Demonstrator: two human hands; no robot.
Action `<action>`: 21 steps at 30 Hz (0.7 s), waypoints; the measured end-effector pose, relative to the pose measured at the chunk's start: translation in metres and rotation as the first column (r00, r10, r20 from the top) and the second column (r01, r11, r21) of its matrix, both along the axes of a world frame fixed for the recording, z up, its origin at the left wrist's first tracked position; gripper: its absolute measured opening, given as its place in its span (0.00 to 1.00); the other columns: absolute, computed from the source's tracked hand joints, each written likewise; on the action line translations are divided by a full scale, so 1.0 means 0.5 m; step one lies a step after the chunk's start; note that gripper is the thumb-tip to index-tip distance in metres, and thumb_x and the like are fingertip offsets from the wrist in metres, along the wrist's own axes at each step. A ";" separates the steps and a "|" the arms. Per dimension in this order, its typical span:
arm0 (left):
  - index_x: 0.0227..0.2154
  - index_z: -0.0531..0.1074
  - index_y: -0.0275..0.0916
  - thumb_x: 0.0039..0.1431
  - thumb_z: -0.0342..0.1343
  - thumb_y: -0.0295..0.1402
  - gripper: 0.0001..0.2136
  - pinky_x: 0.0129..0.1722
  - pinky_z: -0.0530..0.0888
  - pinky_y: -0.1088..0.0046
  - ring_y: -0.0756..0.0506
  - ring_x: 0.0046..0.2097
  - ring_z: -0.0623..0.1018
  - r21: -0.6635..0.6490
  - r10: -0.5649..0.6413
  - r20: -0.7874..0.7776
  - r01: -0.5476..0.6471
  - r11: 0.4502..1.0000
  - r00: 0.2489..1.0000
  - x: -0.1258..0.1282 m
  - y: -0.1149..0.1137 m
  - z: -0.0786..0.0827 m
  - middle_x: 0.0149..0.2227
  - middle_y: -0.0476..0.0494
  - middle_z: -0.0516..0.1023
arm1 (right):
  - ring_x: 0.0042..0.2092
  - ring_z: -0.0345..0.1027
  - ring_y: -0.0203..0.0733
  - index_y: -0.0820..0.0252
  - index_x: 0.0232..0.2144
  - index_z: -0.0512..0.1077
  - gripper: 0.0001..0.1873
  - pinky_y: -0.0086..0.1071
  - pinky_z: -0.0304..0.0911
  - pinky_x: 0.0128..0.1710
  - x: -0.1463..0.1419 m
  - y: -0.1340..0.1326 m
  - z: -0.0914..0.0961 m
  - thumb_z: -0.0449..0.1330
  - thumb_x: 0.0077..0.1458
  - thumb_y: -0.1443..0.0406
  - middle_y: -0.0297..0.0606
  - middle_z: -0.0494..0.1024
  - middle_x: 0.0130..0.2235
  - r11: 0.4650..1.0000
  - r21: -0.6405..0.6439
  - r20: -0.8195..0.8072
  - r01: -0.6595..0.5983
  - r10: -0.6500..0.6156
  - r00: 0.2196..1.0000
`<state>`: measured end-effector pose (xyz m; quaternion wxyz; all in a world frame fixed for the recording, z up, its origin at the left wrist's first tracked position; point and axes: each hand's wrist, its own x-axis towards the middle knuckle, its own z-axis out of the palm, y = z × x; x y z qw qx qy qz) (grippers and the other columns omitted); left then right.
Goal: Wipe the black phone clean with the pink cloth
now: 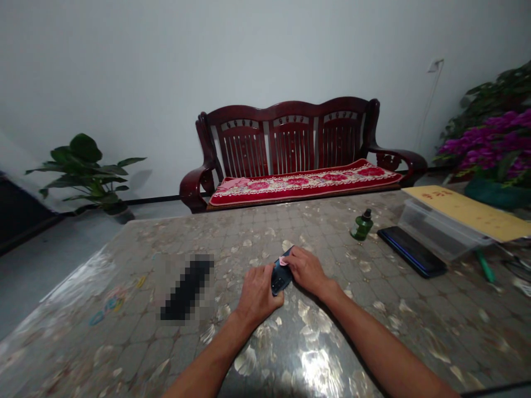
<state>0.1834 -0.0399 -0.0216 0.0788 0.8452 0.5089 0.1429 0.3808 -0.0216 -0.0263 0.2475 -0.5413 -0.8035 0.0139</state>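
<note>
A dark blue smartphone (281, 279) is held at the middle of the table with its back, where the camera lenses are, facing up. My left hand (256, 288) is closed round its left side and lower end. My right hand (306, 268) lies over its upper right part, fingers pinched on a small pale pink piece (282, 261) against the phone's back. Whether the piece is paper or cloth I cannot tell. The right fingertips are partly hidden.
Left lies a blurred-out dark oblong (187, 290) beside colourful rubber bands (113, 303). To the right are a green bottle (362, 225), another phone (410, 251), a clear plastic box (442, 229) under a yellow envelope (468, 211) and a green-handled object (484, 266). A wooden bench (292, 113) stands behind.
</note>
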 end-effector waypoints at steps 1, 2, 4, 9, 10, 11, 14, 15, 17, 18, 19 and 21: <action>0.52 0.65 0.43 0.48 0.59 0.35 0.26 0.52 0.70 0.56 0.35 0.49 0.74 0.000 -0.001 -0.003 0.001 1.000 1.000 0.000 -0.001 0.001 0.45 0.38 0.76 | 0.38 0.67 0.41 0.52 0.40 0.80 0.15 0.31 0.59 0.39 0.001 -0.001 0.000 0.53 0.65 0.69 0.38 0.75 0.36 1.000 -0.001 -0.003 0.000 0.000 1.000; 0.52 0.65 0.42 0.48 0.59 0.35 0.26 0.53 0.70 0.56 0.35 0.50 0.74 -0.002 -0.002 -0.009 0.002 1.000 1.000 0.001 -0.002 0.002 0.46 0.38 0.76 | 0.38 0.67 0.41 0.52 0.39 0.80 0.15 0.31 0.59 0.39 0.004 0.000 0.001 0.53 0.65 0.69 0.39 0.75 0.36 1.000 -0.002 -0.011 0.025 -0.025 1.000; 0.52 0.65 0.41 0.48 0.59 0.36 0.26 0.53 0.70 0.56 0.34 0.50 0.73 -0.008 -0.004 -0.024 0.004 1.000 1.000 0.002 -0.004 0.005 0.46 0.37 0.75 | 0.40 0.67 0.42 0.52 0.39 0.81 0.15 0.31 0.59 0.39 0.016 0.003 0.002 0.54 0.64 0.69 0.40 0.76 0.36 0.995 -0.015 -0.037 0.097 -0.098 0.995; 0.51 0.65 0.42 0.47 0.59 0.36 0.25 0.52 0.71 0.56 0.35 0.49 0.74 -0.018 -0.008 -0.018 0.007 1.000 1.000 0.006 -0.003 0.010 0.45 0.39 0.76 | 0.41 0.68 0.43 0.50 0.36 0.82 0.12 0.33 0.60 0.43 0.044 0.016 -0.003 0.58 0.60 0.66 0.37 0.77 0.35 0.994 -0.107 -0.226 0.023 -0.047 0.973; 0.51 0.64 0.43 0.47 0.60 0.36 0.25 0.52 0.71 0.56 0.35 0.48 0.75 -0.023 -0.003 -0.006 0.003 1.000 1.000 0.006 -0.001 0.011 0.44 0.39 0.76 | 0.41 0.69 0.43 0.51 0.36 0.82 0.11 0.34 0.60 0.44 0.047 0.020 -0.006 0.58 0.60 0.64 0.37 0.78 0.34 0.992 -0.125 -0.322 0.016 -0.056 0.945; 0.50 0.64 0.43 0.47 0.60 0.36 0.25 0.52 0.71 0.57 0.35 0.48 0.75 -0.029 0.006 0.006 -0.005 1.000 1.000 0.006 0.001 0.012 0.44 0.40 0.77 | 0.40 0.69 0.43 0.52 0.35 0.82 0.11 0.34 0.61 0.43 0.050 0.025 -0.009 0.59 0.60 0.61 0.37 0.78 0.34 0.989 -0.144 -0.439 0.023 -0.085 0.894; 0.51 0.64 0.43 0.48 0.60 0.36 0.25 0.50 0.72 0.59 0.36 0.47 0.77 -0.057 0.041 0.020 -0.039 0.998 0.999 0.007 0.007 0.021 0.44 0.40 0.78 | 0.38 0.71 0.44 0.58 0.35 0.82 0.17 0.34 0.63 0.40 0.057 0.040 -0.019 0.61 0.55 0.52 0.38 0.80 0.34 0.974 -0.224 -0.775 0.034 -0.200 0.600; 0.51 0.64 0.42 0.49 0.60 0.36 0.25 0.49 0.72 0.60 0.37 0.46 0.77 -0.073 0.055 0.013 -0.053 0.996 0.998 0.007 0.008 0.025 0.44 0.40 0.78 | 0.37 0.72 0.44 0.59 0.35 0.82 0.20 0.34 0.64 0.39 0.059 0.044 -0.021 0.63 0.52 0.50 0.38 0.81 0.34 0.968 -0.252 -0.841 0.017 -0.227 0.491; 0.52 0.64 0.41 0.50 0.60 0.37 0.25 0.47 0.73 0.62 0.37 0.45 0.78 -0.107 0.082 -0.003 -0.082 0.991 0.997 0.009 0.010 0.035 0.43 0.39 0.79 | 0.36 0.72 0.44 0.61 0.36 0.82 0.23 0.33 0.64 0.37 0.060 0.048 -0.024 0.66 0.46 0.49 0.38 0.82 0.34 0.957 -0.288 -0.905 -0.028 -0.263 0.333; 0.52 0.64 0.41 0.51 0.60 0.36 0.24 0.46 0.72 0.63 0.38 0.44 0.79 -0.122 0.095 -0.003 -0.094 0.988 0.995 0.010 0.010 0.041 0.42 0.39 0.79 | 0.36 0.72 0.44 0.61 0.35 0.82 0.23 0.33 0.64 0.37 0.059 0.049 -0.024 0.68 0.44 0.49 0.38 0.82 0.33 0.953 -0.298 -0.918 -0.051 -0.271 0.289; 0.52 0.65 0.41 0.51 0.60 0.36 0.24 0.45 0.72 0.64 0.38 0.43 0.79 -0.136 0.106 0.006 -0.104 0.985 0.994 0.011 0.011 0.046 0.42 0.39 0.80 | 0.35 0.71 0.43 0.61 0.35 0.82 0.23 0.32 0.63 0.37 0.057 0.049 -0.023 0.69 0.43 0.49 0.37 0.82 0.33 0.950 -0.303 -0.925 -0.069 -0.276 0.260; 0.50 0.67 0.40 0.51 0.60 0.35 0.22 0.43 0.71 0.66 0.39 0.42 0.80 -0.160 0.117 0.046 -0.108 0.981 0.992 0.012 0.013 0.057 0.40 0.39 0.80 | 0.34 0.71 0.42 0.61 0.34 0.82 0.22 0.32 0.62 0.37 0.052 0.049 -0.019 0.70 0.41 0.51 0.37 0.82 0.33 0.944 -0.313 -0.931 -0.101 -0.284 0.229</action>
